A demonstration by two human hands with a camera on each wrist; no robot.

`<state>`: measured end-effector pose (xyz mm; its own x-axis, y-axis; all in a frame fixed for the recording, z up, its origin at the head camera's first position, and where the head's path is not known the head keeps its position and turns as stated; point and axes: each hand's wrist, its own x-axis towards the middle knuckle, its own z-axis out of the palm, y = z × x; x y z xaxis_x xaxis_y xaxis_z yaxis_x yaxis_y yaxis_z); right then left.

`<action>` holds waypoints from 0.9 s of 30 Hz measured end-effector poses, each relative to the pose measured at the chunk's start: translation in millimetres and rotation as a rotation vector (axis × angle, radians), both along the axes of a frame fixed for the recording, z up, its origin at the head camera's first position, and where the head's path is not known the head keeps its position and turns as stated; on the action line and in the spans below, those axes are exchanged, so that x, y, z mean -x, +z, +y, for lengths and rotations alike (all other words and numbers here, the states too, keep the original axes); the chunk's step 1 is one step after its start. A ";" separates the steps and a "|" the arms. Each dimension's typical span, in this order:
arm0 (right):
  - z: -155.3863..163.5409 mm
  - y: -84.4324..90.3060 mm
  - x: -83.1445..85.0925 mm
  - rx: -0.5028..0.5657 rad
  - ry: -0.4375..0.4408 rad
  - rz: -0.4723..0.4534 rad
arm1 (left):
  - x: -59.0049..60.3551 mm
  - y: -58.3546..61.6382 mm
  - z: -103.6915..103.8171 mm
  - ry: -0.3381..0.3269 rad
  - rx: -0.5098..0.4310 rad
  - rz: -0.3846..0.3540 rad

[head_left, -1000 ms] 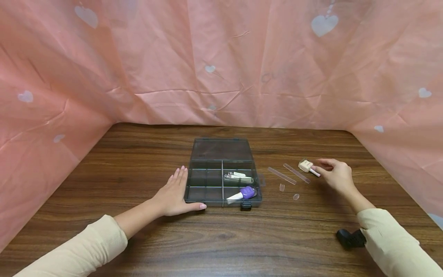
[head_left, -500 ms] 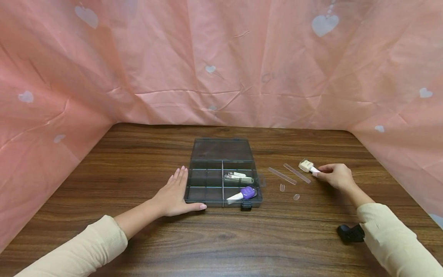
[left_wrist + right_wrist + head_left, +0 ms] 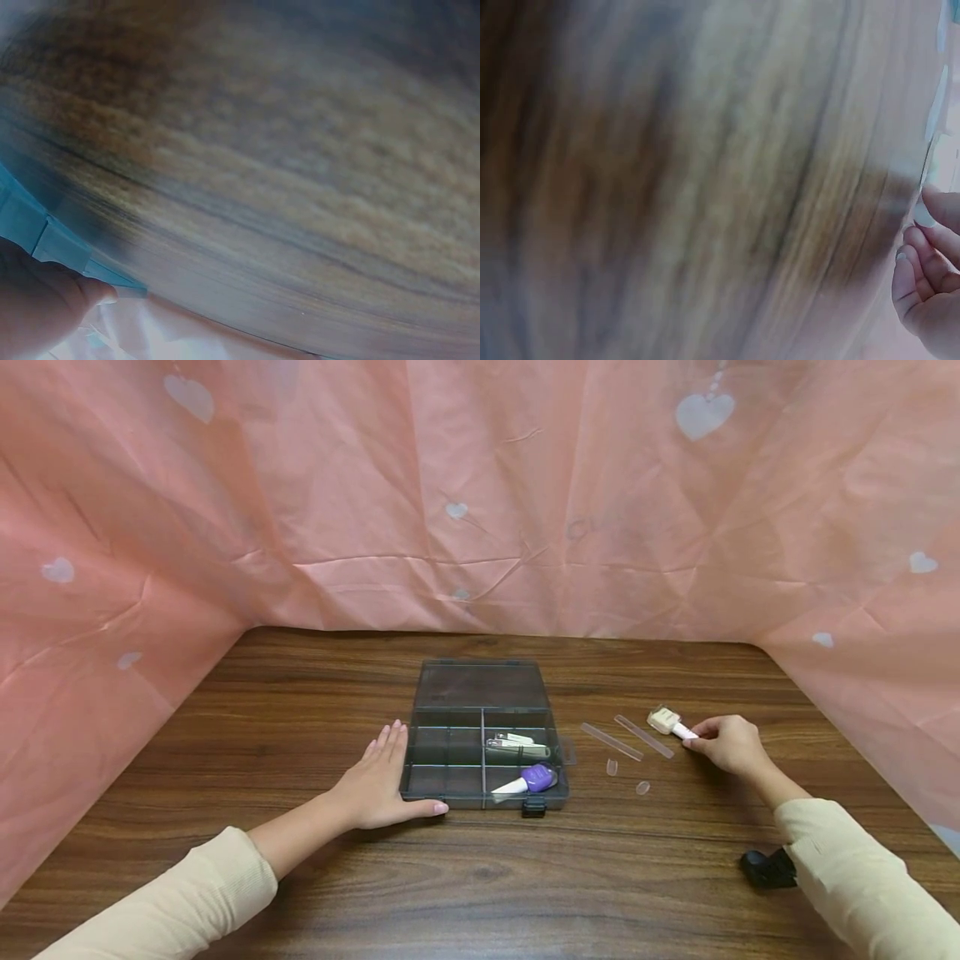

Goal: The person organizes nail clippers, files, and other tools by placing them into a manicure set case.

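Note:
At the right of the table, my right hand (image 3: 729, 746) pinches the white cap of a cream nail polish bottle (image 3: 663, 720), which lies on its side. In the right wrist view, the curled fingers (image 3: 919, 277) show at the right edge. My left hand (image 3: 369, 787) rests with straight fingers along the left side of a dark see-through compartment box (image 3: 444, 778), its thumb along the front edge. The box's lid (image 3: 482, 683) is laid back. Inside on the right are a nail clipper (image 3: 525, 748) and a purple nail polish bottle (image 3: 537, 777) with a white cap.
Two clear thin strips (image 3: 611, 741) lie between the box and the cream bottle. Nearer the front are two small clear pieces (image 3: 612, 767). A black object (image 3: 767, 869) sits by the right sleeve. Pink cloth (image 3: 480, 527) with hearts surrounds the wooden table (image 3: 480, 893).
My right hand has shifted its fingers onto the end of the cream bottle's cap, and the bottle has turned slightly. The left hand and the box have stayed put.

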<state>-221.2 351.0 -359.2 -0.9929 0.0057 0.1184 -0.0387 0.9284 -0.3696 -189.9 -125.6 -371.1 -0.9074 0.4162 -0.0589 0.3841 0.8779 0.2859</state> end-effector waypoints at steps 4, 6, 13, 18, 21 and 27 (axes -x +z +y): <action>-0.9 2.0 -1.8 0.002 0.000 0.039 | 0.5 -0.4 -0.2 0.001 0.001 -0.001; -1.1 2.8 -2.4 0.012 -0.003 0.059 | 0.5 -0.3 -0.4 0.001 0.002 -0.001; -3.0 4.3 -3.8 0.051 -0.053 0.108 | 0.1 -0.3 -0.2 0.000 -0.003 0.000; -6.4 9.3 -5.2 0.067 -0.057 0.141 | 0.8 -0.9 -0.4 0.000 -0.005 0.008; -8.0 11.9 -5.8 0.067 -0.052 0.151 | 1.0 -1.3 -0.6 0.003 -0.005 0.007; -9.1 13.7 -8.3 0.063 -0.054 0.139 | 0.8 -1.8 -0.8 0.003 -0.006 0.004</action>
<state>-212.9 341.9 -345.5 -0.9650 0.0703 0.2526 -0.0445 0.9056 -0.4218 -190.7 -126.4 -372.9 -0.9087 0.4141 -0.0531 0.3828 0.8772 0.2897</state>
